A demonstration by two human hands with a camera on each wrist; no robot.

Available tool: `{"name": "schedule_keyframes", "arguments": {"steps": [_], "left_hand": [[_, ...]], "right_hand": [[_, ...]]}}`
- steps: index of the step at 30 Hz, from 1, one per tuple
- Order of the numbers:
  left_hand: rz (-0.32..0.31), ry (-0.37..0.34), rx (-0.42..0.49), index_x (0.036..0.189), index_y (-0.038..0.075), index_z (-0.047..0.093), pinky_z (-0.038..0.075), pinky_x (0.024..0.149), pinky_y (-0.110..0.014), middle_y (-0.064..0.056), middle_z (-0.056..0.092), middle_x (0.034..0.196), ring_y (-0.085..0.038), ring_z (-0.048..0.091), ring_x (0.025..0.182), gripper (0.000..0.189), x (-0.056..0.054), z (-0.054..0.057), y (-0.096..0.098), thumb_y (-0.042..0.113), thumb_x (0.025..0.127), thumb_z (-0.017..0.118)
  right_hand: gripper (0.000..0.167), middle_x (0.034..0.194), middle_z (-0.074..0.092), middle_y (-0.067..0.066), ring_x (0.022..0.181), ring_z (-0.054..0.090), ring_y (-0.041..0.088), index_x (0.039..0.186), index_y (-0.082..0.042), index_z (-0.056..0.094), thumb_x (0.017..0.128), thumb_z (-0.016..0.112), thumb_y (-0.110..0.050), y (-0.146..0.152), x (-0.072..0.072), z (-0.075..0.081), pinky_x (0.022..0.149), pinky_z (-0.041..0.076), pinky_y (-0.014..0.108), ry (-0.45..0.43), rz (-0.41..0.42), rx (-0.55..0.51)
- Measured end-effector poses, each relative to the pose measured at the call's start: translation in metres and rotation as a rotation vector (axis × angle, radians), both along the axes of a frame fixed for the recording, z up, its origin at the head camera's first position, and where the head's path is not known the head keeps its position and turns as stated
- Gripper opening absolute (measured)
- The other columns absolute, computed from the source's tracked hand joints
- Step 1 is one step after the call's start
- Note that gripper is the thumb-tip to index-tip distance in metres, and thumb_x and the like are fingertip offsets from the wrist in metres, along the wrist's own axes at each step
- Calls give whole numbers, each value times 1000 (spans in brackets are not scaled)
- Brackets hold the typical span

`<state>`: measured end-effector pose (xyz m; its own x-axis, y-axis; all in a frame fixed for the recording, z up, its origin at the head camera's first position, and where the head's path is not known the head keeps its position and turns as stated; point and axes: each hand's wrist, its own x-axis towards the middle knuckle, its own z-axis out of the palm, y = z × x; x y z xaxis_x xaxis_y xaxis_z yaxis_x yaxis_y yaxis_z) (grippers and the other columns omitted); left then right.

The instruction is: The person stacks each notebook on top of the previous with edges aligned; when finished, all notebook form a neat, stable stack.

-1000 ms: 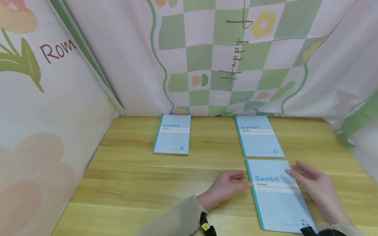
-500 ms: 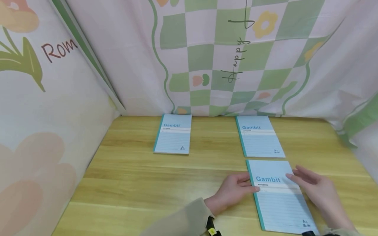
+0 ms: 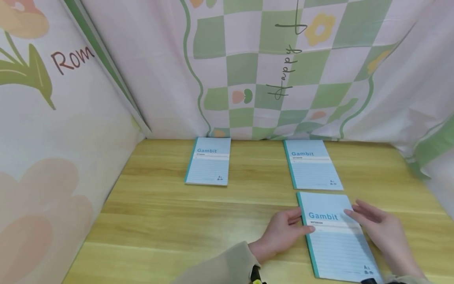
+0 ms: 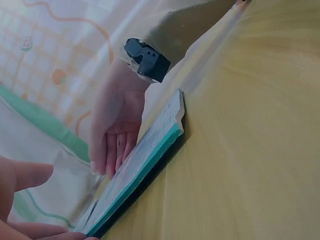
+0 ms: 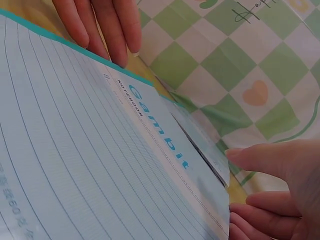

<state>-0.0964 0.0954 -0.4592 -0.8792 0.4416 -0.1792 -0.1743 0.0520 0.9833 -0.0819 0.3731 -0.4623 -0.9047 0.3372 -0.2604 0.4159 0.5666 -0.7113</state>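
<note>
A pale blue "Gambit" notebook (image 3: 337, 248) with a teal spine lies at the front right of the wooden table. Against its spine edge is my left hand (image 3: 280, 232), fingers at the edge and thumb over the cover. My right hand (image 3: 384, 228) is at the opposite edge, its thumb reaching over the cover near the printed name. In the left wrist view the left thumb (image 4: 32, 175) stands above the cover, while the right hand (image 4: 117, 120) has fairly straight fingers. The right wrist view shows the left fingers (image 5: 110, 30) extended beside the spine.
Just behind the near notebook lies a second Gambit notebook (image 3: 313, 165), a narrow gap between them. A third notebook (image 3: 208, 161) lies at the back left. Patterned curtains (image 3: 241, 71) hang along the table's back and left sides.
My left hand has moved right to the near notebook's spine, and its thumb now extends over the cover. The right hand has barely shifted. All three notebooks lie in about the same places.
</note>
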Motion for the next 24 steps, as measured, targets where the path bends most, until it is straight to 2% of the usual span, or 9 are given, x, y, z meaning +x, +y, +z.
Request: {"name": "schedule_keyframes", "arguments": {"steps": [6, 11, 13, 16, 17, 20, 23, 24], "left_hand": [[59, -65, 85, 141, 3, 58, 55, 87, -21, -4, 66, 131, -15, 65, 115, 54, 2, 3, 3, 8, 91, 76], [143, -111, 137, 140, 1, 58, 57, 85, -24, -5, 65, 132, -11, 69, 103, 53, -1, 2, 5, 3, 90, 77], [173, -128, 139, 140, 1, 58, 56, 87, -24, -4, 66, 132, -11, 68, 104, 54, -3, 1, 7, 5, 90, 77], [200, -154, 129, 135, 3, 62, 55, 89, -25, -1, 69, 124, -10, 67, 107, 49, -8, -1, 10, 7, 89, 78], [207, -159, 117, 133, 5, 65, 55, 89, -25, 1, 71, 119, -10, 66, 107, 46, -9, -1, 12, 8, 89, 78], [215, -173, 101, 125, 8, 71, 56, 87, -25, 6, 72, 107, -9, 66, 103, 38, -11, -4, 17, 7, 88, 79], [219, -166, 95, 119, 9, 74, 57, 83, -25, 7, 72, 96, -8, 67, 93, 33, -12, -7, 22, 4, 87, 79], [223, -160, 92, 118, 9, 75, 57, 82, -24, 7, 71, 93, -8, 67, 90, 33, -12, -7, 24, 2, 86, 80]], "right_hand": [[98, 148, 48, 21, 137, 40, 46, 158, -5, 31, 89, 66, -66, -1, 0, 0, 61, 43, 8, 3, -15, -3], [97, 146, 52, 21, 137, 43, 43, 157, -5, 34, 89, 67, -65, -2, 1, 1, 62, 43, 7, 3, -24, 4], [97, 145, 52, 20, 136, 43, 42, 157, -5, 35, 89, 67, -65, -2, 1, 1, 62, 43, 7, 6, -25, 6], [96, 145, 53, 20, 136, 44, 42, 157, -6, 35, 89, 68, -65, -2, 1, -1, 63, 43, 7, 13, -24, 12], [96, 145, 52, 20, 137, 43, 43, 157, -6, 34, 89, 67, -65, -2, 0, -1, 72, 47, 10, 12, -25, 8], [97, 146, 51, 20, 138, 41, 44, 157, -6, 33, 89, 67, -65, -1, 0, -1, 73, 49, 12, 0, -27, -1], [98, 146, 52, 20, 138, 40, 44, 158, -6, 33, 89, 67, -66, 0, 0, -1, 72, 47, 11, -7, -26, -11], [97, 145, 53, 19, 138, 41, 44, 158, -6, 34, 88, 67, -66, 0, 0, -1, 64, 43, 8, -6, -23, -6]]}}
